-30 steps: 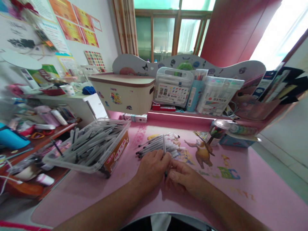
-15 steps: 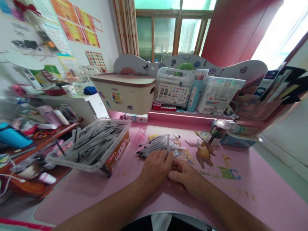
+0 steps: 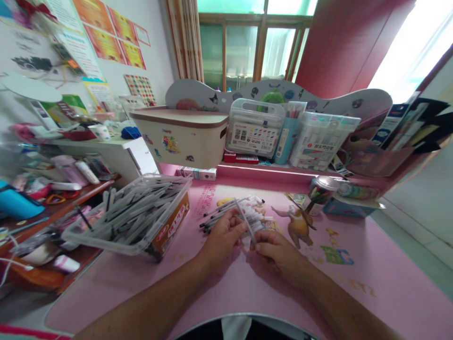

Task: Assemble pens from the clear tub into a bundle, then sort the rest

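Note:
My left hand (image 3: 221, 235) and my right hand (image 3: 275, 250) meet over the pink desk mat (image 3: 347, 283), both closed on one thin white pen (image 3: 244, 222) that slants up and to the left between them. The right hand pinches its lower end, the left hand's fingers curl round its middle. Just behind the hands lies a pile of white pens (image 3: 233, 213) with dark tips. A clear plastic box (image 3: 136, 217) full of grey pens stands to the left.
A cream storage bin (image 3: 182, 134), marker cases (image 3: 255, 130) and a blue pen cup (image 3: 287, 137) line the back shelf. A tin can (image 3: 318, 191) stands at the right. A cluttered side shelf (image 3: 53, 198) runs along the left.
The hands have lifted a little off the mat and the pen has tipped from nearly upright to slanting left. The right hand's fingertips now show pinching its lower end.

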### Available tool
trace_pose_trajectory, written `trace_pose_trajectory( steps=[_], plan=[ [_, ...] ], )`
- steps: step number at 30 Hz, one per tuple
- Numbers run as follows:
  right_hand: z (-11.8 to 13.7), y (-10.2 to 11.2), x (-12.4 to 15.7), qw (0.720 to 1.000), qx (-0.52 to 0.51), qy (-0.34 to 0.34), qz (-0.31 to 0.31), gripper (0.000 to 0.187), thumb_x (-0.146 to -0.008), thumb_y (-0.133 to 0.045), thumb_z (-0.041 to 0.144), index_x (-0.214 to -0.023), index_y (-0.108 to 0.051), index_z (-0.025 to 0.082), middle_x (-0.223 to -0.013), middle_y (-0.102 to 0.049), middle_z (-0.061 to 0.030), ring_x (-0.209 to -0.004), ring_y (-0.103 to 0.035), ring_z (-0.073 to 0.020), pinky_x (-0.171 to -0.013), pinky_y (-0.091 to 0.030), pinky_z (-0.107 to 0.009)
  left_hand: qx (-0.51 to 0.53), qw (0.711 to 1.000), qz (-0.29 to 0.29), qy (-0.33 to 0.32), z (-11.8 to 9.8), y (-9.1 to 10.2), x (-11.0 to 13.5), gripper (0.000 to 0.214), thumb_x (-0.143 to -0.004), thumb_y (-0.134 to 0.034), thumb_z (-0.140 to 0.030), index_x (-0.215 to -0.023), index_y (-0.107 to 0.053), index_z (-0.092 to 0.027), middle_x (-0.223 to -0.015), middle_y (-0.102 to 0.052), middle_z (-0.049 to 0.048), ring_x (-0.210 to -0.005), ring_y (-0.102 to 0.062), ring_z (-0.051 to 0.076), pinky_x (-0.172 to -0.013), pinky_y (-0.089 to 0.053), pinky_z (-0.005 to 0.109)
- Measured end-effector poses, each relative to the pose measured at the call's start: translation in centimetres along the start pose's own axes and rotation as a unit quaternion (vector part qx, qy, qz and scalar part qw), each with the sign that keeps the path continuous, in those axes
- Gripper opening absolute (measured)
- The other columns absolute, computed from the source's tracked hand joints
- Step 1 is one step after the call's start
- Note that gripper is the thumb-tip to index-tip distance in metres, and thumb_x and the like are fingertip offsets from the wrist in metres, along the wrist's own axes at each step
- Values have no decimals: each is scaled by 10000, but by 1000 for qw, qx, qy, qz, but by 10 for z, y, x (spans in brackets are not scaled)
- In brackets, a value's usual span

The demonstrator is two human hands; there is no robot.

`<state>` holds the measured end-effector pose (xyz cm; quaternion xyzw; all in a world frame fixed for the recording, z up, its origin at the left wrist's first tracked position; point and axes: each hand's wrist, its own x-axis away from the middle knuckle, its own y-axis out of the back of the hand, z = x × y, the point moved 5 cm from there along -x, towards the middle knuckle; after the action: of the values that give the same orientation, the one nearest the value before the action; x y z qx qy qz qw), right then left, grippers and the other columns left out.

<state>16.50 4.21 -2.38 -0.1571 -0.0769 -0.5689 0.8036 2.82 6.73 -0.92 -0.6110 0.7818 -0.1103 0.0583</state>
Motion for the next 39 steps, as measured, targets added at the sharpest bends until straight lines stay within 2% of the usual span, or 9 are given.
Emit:
trace_pose_trajectory(
  steps=[5, 9, 12, 16, 22, 26, 31, 36, 39],
  plan=[
    [-3, 4, 2, 999, 32, -12, -16, 157, -705, -685, 303, -734, -610, 167, -453, -366, 99, -362, -249, -32, -361, -109, -196, 73, 994, -12, 77, 6, 3, -2, 249, -758, -732, -340, -830, -569, -164, -596, -557, -29, -499, -499, 83, -485, -405, 172],
    [-4, 10, -2, 995, -66, -9, -70, 454, -753, -646, 617, -705, -530, 181, -497, -440, 70, -371, -292, -35, -349, -125, -173, 107, 991, -24, 80, 4, 8, -1, 286, -770, -735, -392, -879, -623, -153, -725, -694, 56, -637, -653, 142, -580, -523, 218],
    [-5, 13, -5, 990, -101, -4, -100, 548, -710, -641, 713, -657, -479, 191, -460, -414, 79, -341, -281, -28, -332, -132, -162, 106, 991, -36, 76, 4, 10, -2, 297, -783, -730, -398, -914, -650, -143, -794, -727, 83, -659, -681, 142, -597, -547, 214],
    [-6, 13, -8, 992, -91, 18, -88, 563, -686, -670, 711, -624, -454, 195, -444, -392, 90, -318, -266, -19, -318, -138, -160, 93, 990, -37, 100, 7, 9, -1, 325, -771, -737, -425, -933, -651, -158, -834, -741, 93, -588, -673, 157, -440, -506, 203],
    [2, 13, -5, 991, -62, 88, -84, 462, -719, -726, 589, -717, -465, 207, -468, -412, 106, -327, -274, -24, -324, -160, -156, 108, 990, -58, 75, 5, 8, -1, 300, -780, -739, -409, -919, -669, -152, -840, -749, 92, -626, -693, 144, -512, -534, 189],
    [3, 12, -5, 990, -85, 61, -100, 466, -703, -718, 610, -806, -512, 205, -504, -479, 88, -329, -291, -29, -317, -131, -151, 114, 989, -61, 66, 4, 8, 0, 300, -761, -762, -398, -888, -680, -139, -813, -748, 91, -704, -717, 162, -597, -560, 198],
    [1, 13, -6, 991, -64, 43, -112, 530, -732, -649, 672, -625, -465, 186, -459, -424, 75, -321, -290, -19, -321, -145, -154, 127, 989, -54, 48, 3, 6, 0, 310, -729, -791, -392, -853, -683, -129, -792, -746, 88, -703, -719, 167, -619, -562, 204],
    [5, 10, -5, 991, -94, 58, -79, 446, -652, -787, 500, -801, -466, 228, -451, -403, 126, -323, -253, -29, -321, -118, -143, 126, 990, -56, 40, 1, 7, -1, 303, -733, -786, -384, -855, -683, -127, -776, -744, 86, -709, -719, 170, -625, -557, 207],
    [3, 12, -4, 988, -108, 42, -99, 443, -697, -719, 574, -824, -495, 213, -534, -500, 86, -337, -296, -27, -317, -134, -140, 121, 990, -57, 41, 1, 7, -1, 310, -733, -784, -394, -854, -682, -128, -782, -744, 85, -718, -720, 173, -631, -555, 211]
  ],
)
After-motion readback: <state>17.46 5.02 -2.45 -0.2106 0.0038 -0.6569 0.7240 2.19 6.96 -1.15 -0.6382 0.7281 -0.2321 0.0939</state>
